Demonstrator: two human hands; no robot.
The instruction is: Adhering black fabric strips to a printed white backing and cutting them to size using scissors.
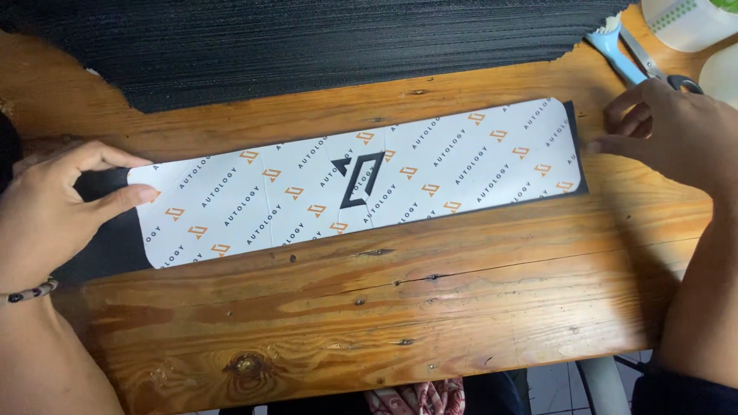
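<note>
A long white printed sheet with rounded corners lies aslant on a black strip of about the same shape, on a wooden table. My left hand rests at the sheet's left end, thumb and forefinger touching its edge above the exposed black strip. My right hand is at the right end, fingers curled, one fingertip touching the black strip's right edge. Neither hand has lifted anything.
A tall stack of black sheets fills the table's far side. At the far right lie scissors with a light blue handle, a white container and a pale round object. The table's near edge runs along the bottom.
</note>
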